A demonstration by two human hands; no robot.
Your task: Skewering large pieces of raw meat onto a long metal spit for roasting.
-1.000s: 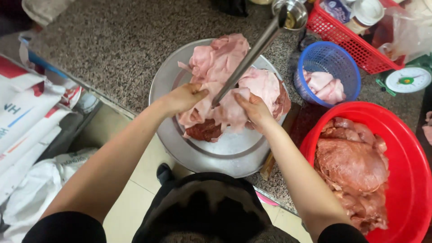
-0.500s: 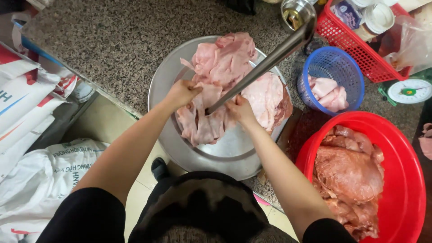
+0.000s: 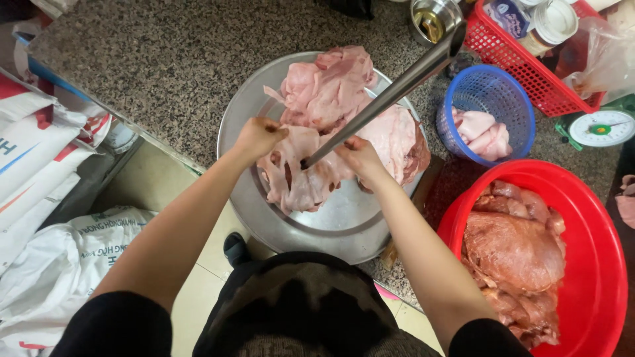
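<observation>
A: What sits nearest the person?

B: The round metal tray [image 3: 264, 218] on the speckled counter [image 3: 165, 59]. At four o'clock from it stands a red basin [image 3: 595, 218] with darker red meat [image 3: 516, 258] inside.

A: And the hands?

B: The left hand [image 3: 258, 137] is closed, pinching the upper edge of a pale, ragged sheet of pork skin [image 3: 301, 175] that hangs over the tray's middle. The right hand [image 3: 357, 155] is curled shut on the same sheet at its three o'clock side, right where the lower tip of a long metal rod [image 3: 390, 92] meets the skin.

A: Where does the rod run?

B: Slanting away toward one o'clock, over a heap of pink meat [image 3: 331, 86] at the tray's twelve o'clock.

A: Farther out?

B: A blue basket [image 3: 489, 92] with pale pieces at two o'clock, then a red crate [image 3: 522, 66], and a small scale [image 3: 602, 127] at three o'clock.
</observation>
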